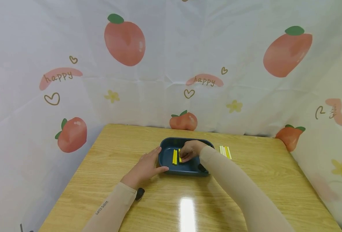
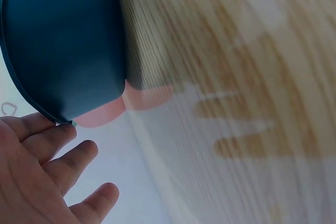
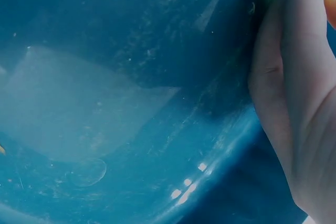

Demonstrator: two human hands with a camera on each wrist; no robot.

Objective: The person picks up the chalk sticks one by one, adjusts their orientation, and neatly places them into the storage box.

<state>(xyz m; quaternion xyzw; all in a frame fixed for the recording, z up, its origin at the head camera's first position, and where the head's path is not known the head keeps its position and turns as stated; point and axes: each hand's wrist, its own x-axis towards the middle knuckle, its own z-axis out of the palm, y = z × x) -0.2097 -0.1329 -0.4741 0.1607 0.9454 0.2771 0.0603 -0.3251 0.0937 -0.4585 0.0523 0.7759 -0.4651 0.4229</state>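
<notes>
Smooth plastic, by its look, forms the tray (image 1: 166, 154), its inside glossy with bright highlights and pale specks. The table (image 1: 284, 170) shows wood grain under a shiny, reflective finish, and the sticks (image 1: 175, 157) look smooth. Behind hangs a lightly creased cloth (image 1: 171, 38); the sleeves (image 1: 240, 190) are matt fabric.

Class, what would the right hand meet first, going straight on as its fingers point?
Probably the yellow sticks left of the right hand, or perhaps the floor of the blue tray; depth is unclear.
</notes>
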